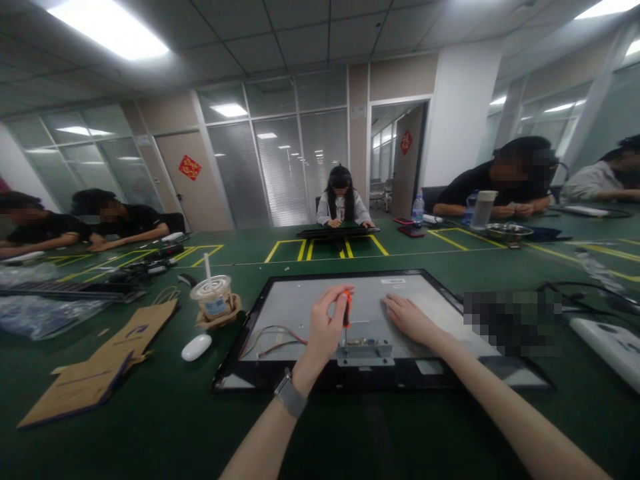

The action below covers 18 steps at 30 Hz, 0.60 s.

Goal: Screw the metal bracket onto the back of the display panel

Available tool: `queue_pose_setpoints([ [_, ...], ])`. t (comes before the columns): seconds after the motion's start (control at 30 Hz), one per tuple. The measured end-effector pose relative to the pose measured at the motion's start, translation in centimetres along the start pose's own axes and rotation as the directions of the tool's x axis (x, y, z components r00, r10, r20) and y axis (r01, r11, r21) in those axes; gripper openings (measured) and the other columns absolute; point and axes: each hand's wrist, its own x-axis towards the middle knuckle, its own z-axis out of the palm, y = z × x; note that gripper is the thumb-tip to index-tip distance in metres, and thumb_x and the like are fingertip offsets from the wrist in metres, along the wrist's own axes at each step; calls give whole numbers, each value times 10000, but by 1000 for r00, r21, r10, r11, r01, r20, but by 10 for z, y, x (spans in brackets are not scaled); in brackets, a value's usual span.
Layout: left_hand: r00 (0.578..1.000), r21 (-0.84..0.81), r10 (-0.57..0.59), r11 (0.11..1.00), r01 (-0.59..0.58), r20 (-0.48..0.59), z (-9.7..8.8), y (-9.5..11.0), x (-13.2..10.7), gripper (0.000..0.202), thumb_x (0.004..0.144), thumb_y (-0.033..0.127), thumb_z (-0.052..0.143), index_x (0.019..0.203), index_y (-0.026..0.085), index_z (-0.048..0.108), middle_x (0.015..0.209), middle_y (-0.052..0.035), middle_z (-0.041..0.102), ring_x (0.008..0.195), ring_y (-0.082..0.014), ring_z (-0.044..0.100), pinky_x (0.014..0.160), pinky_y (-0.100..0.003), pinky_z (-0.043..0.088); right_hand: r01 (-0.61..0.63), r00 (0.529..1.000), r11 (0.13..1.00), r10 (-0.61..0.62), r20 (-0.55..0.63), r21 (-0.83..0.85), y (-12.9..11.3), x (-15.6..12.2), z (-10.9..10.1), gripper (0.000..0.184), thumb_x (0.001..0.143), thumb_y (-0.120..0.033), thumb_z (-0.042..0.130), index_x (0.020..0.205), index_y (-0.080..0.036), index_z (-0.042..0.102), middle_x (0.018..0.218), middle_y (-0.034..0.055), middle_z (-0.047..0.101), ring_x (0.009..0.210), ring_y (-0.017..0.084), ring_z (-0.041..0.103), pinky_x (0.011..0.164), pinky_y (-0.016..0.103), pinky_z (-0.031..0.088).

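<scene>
Head view: our left hand (327, 320) has its grip closed about the handle of a screwdriver (347, 308), fingertips high on it; the tool stands nearly upright, its thin shaft pointing down to the left end of a metal bracket (367, 361); we judge that everything turns on this meeting of tip and bracket, though we cannot tell whether the two touch. The bracket lies below the grip and slightly to its right, on the panel's near side; its long axis runs left to right, across the shaft's line; our left hand is the nearer, while our right hand (407, 317) rests flat on the panel beyond, fingers extended, holding nothing.

The screwdriver is orange and black; the bracket is silvery, with connectors set along it; the display panel (367, 307) lies back up on the green tabletop (380, 433), dull grey within a black border, its long side across our front; thin wires (302, 341) curl over its left part.
</scene>
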Motion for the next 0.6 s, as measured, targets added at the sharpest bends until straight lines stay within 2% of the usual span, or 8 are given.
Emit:
queue_pose_setpoints([
  [0.27,999,136,34,990,-34,-1,1,10,-4,277,982,300,465,1051,184,707,905,-64,674,821,-176,630,776,-290,500,7,1000,1000,-8,-19,-23,1,1,5,471,978,-234,301,1374,-159,546,1433,168,536,1304,277,504,1072,478,403],
  [0.4,999,147,-9,989,14,-34,-3,22,-17,305,997,317,427,1092,186,686,891,-62,653,679,-150,601,646,-264,497,-17,1000,999,18,10,-45,-3,2,4,476,985,-227,292,1386,-143,534,1447,169,522,1316,282,492,1081,483,391],
  [0.5,999,197,-10,980,21,-54,-8,26,-25,292,996,290,428,1132,188,665,923,-70,658,773,-172,633,710,-276,509,-27,999,999,28,19,-42,-7,1,-2,467,967,-201,328,1377,-149,546,1438,179,528,1315,293,492,1071,500,395],
  [0.6,999,263,2,965,12,-51,-15,26,-28,289,999,267,415,1147,189,650,1025,-87,669,885,-186,649,816,-301,508,-64,996,998,64,67,-6,-10,-8,-14,459,949,-200,378,1365,-169,567,1436,170,532,1311,288,499,1057,459,413],
])
